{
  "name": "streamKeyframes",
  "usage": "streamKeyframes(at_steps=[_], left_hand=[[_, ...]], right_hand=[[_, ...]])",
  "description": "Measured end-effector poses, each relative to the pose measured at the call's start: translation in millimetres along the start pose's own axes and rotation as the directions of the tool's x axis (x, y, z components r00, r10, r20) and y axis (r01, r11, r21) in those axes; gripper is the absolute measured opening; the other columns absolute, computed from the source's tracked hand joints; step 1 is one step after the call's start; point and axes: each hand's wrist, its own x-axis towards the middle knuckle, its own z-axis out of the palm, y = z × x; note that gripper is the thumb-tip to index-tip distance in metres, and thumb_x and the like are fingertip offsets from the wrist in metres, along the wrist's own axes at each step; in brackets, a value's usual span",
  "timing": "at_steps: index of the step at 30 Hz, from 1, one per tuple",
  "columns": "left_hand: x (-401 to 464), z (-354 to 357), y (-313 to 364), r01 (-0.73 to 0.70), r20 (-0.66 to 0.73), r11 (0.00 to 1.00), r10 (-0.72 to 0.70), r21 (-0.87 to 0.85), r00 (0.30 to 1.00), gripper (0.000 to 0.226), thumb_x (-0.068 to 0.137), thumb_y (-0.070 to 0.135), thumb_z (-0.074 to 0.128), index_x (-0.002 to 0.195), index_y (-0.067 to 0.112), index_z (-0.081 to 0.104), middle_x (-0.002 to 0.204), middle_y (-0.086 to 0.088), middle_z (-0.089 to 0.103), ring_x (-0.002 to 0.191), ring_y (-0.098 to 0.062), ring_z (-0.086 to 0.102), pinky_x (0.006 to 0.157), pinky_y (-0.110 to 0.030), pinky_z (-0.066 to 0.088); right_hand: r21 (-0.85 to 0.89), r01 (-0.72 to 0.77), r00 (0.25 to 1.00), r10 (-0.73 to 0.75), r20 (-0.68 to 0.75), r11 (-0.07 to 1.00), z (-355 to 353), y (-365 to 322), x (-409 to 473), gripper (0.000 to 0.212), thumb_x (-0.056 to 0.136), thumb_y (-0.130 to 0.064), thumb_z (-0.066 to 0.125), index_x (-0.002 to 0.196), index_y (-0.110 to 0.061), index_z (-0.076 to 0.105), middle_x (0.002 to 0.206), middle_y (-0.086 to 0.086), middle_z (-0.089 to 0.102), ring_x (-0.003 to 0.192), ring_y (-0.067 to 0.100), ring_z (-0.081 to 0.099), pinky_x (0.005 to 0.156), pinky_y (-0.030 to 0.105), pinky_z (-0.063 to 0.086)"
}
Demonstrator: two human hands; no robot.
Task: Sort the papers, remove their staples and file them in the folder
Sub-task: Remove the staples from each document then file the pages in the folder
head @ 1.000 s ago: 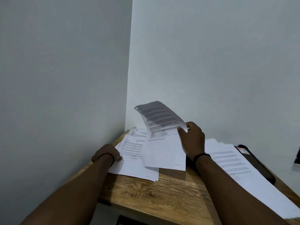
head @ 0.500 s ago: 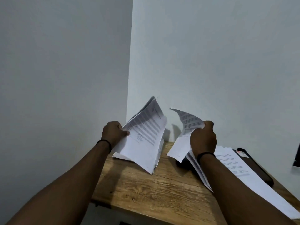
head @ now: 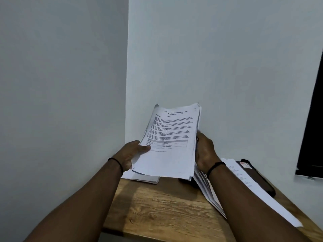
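A thick stack of printed papers [head: 172,142] is held up above the wooden table [head: 166,206], tilted toward me with its printed side showing. My left hand [head: 133,153] grips its left edge, thumb on the top sheet. My right hand [head: 204,151] grips the right edge, fingers behind the stack. A few sheets [head: 143,179] lie flat on the table under the stack. More papers [head: 248,186] are spread along the table's right side, over a dark folder [head: 257,177].
The table sits in a corner between two bare white walls. Its front edge runs across the bottom of the view. A dark frame [head: 312,119] stands against the wall at the far right.
The two separate bundles, one in each hand, have come together into a single stack held by both hands and raised above the table.
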Motion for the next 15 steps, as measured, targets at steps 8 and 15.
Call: streamKeyframes(at_steps=[8,15], left_hand=[[12.0,20.6,-1.8,-0.229,-0.103,0.973,0.224,-0.037,0.969,0.050,0.080,-0.009,0.071,0.126,-0.011,0.050,0.116,-0.024,0.068,0.096,-0.035,0.070,0.074,-0.036,0.062],[14.3,24.6,16.5,-0.326,0.002,0.945,0.326,0.032,0.945,0.047,0.077,0.013,0.078,0.123,0.009,0.066,0.118,-0.010,0.072,0.106,-0.027,0.069,0.093,-0.036,0.055]], right_hand=[[-0.180,0.174,0.985,-0.175,0.009,0.968,-16.7,-0.8,7.2,0.021,0.094,-0.003,0.064,0.114,-0.009,0.067,0.112,0.011,0.073,0.102,0.029,0.071,0.095,0.049,0.056],[-0.140,0.256,0.967,-0.251,0.051,0.956,-20.1,22.5,5.5,0.034,0.078,-0.013,0.066,0.112,-0.011,0.067,0.112,0.012,0.073,0.109,0.038,0.067,0.098,0.052,0.053]])
